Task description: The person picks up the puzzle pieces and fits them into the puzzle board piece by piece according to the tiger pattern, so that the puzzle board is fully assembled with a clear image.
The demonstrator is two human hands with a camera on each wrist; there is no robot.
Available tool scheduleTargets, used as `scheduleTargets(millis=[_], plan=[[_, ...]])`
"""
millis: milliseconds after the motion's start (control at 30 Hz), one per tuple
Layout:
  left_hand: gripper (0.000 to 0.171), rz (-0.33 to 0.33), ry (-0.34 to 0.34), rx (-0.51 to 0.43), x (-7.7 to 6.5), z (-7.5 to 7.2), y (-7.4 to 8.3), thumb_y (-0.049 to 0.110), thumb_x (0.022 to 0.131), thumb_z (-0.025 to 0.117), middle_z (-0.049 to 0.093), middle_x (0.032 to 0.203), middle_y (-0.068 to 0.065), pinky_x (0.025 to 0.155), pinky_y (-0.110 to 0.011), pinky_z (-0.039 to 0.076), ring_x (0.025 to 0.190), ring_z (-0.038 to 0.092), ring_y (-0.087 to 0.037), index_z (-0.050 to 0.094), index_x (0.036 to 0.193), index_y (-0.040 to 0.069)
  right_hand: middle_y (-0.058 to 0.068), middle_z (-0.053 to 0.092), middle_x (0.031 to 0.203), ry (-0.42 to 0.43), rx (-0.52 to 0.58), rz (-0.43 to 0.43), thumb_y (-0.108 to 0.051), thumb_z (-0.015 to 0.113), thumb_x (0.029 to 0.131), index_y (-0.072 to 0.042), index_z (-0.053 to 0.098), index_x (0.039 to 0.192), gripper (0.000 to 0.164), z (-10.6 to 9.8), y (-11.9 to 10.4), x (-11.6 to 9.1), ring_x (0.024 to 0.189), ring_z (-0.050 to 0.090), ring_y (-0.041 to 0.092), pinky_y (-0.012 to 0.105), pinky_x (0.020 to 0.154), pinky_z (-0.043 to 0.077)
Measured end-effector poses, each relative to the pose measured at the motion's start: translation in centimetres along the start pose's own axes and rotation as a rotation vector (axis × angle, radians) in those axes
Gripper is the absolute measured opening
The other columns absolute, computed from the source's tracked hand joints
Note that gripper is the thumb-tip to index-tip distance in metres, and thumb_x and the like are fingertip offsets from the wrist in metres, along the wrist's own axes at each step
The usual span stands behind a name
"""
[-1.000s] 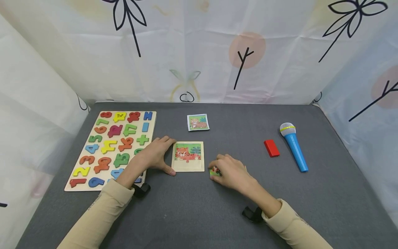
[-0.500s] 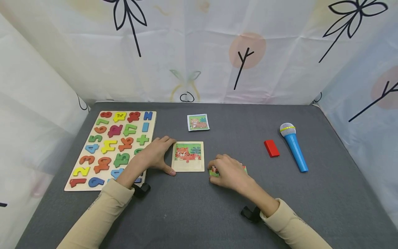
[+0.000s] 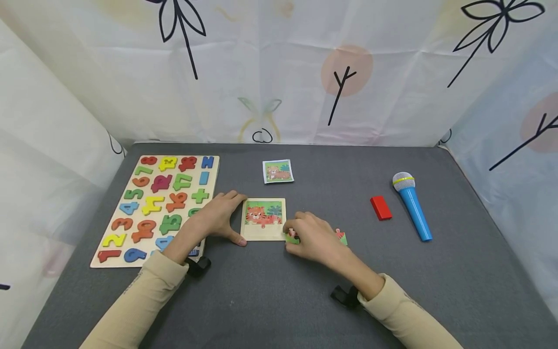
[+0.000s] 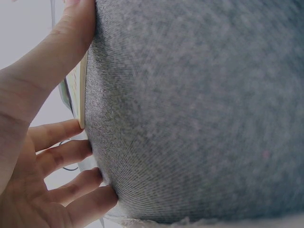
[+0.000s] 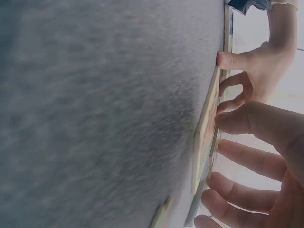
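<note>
A square wooden puzzle board [image 3: 263,234] with a cartoon tiger picture lies flat in the middle of the table. My left hand [image 3: 220,215] holds it along its left side, thumb at the near corner and a finger at the far corner. Just right of the board, my right hand [image 3: 316,237] pinches a small green and red puzzle piece [image 3: 291,237] between thumb and fingers, low over the table. A second puzzle piece [image 3: 342,236] lies beyond the right hand, partly hidden by it. In the right wrist view, the board [image 5: 204,137] shows edge-on.
A board of colourful numbers and letters [image 3: 109,261] lies at left, partly under my left forearm. A tiger picture card [image 3: 278,171] lies behind the puzzle board. At right are a red block [image 3: 381,208] and a blue toy microphone [image 3: 414,208].
My right hand has slid left with its puzzle piece, up to the board's right edge. More of the other piece shows behind it. The left hand and the board have stayed put.
</note>
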State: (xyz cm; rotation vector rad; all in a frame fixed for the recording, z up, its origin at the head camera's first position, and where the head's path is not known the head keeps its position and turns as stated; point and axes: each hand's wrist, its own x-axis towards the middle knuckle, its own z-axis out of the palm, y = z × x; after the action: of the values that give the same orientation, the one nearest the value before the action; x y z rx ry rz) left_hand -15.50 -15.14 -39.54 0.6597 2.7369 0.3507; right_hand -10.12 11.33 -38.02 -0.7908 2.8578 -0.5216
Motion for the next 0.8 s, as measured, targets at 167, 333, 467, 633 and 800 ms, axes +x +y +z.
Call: scheduleTargets(millis=[167,333,467,633,800], plan=[[0.116,-0.002,0.001,0.004,0.0,0.0,0.0,0.059,0.062,0.094,0.054,0.144,-0.019,0.106,-0.056,0.049,0.125,0.054,-0.041,0.046,0.151,0.004,0.000,0.062,0.084,-0.015,0.001,0.001,-0.017,0.076,0.082,-0.016,0.078,0.101,0.019,-0.2,-0.7,0.8,0.074,0.049,0.013,0.025,0.054,0.040],[0.115,-0.005,-0.003,0.004,0.1,0.1,0.0,0.059,0.062,0.094,0.054,0.144,-0.018,0.106,-0.055,0.049,0.124,0.054,-0.040,0.046,0.151,0.004,0.001,0.062,0.086,-0.018,0.006,-0.014,-0.018,0.077,0.083,-0.015,0.078,0.103,0.021,-0.3,-1.4,1.8,0.075,0.050,0.013,0.026,0.054,0.040],[0.115,-0.010,-0.007,-0.001,0.1,0.0,0.0,0.058,0.062,0.094,0.054,0.144,-0.018,0.106,-0.055,0.049,0.125,0.054,-0.040,0.046,0.151,0.004,0.001,0.063,0.087,-0.003,0.009,-0.045,-0.018,0.077,0.082,-0.016,0.078,0.102,0.019,-0.1,-2.1,2.7,0.076,0.052,0.013,0.027,0.053,0.041],[0.115,-0.006,-0.001,0.006,0.1,0.1,0.0,0.059,0.061,0.094,0.055,0.142,-0.018,0.105,-0.055,0.050,0.122,0.055,-0.039,0.047,0.150,0.003,0.000,0.063,0.086,-0.009,0.021,-0.058,-0.016,0.075,0.082,-0.015,0.077,0.100,0.017,0.5,-3.1,4.0,0.073,0.051,0.012,0.026,0.051,0.041],[0.115,-0.001,0.007,0.005,0.1,0.0,0.0,0.059,0.060,0.095,0.056,0.141,-0.018,0.103,-0.054,0.051,0.120,0.055,-0.039,0.047,0.149,0.003,-0.002,0.062,0.086,-0.027,0.017,-0.055,-0.016,0.074,0.083,-0.017,0.076,0.101,0.018,1.3,-3.8,5.2,0.072,0.052,0.010,0.025,0.052,0.041]])
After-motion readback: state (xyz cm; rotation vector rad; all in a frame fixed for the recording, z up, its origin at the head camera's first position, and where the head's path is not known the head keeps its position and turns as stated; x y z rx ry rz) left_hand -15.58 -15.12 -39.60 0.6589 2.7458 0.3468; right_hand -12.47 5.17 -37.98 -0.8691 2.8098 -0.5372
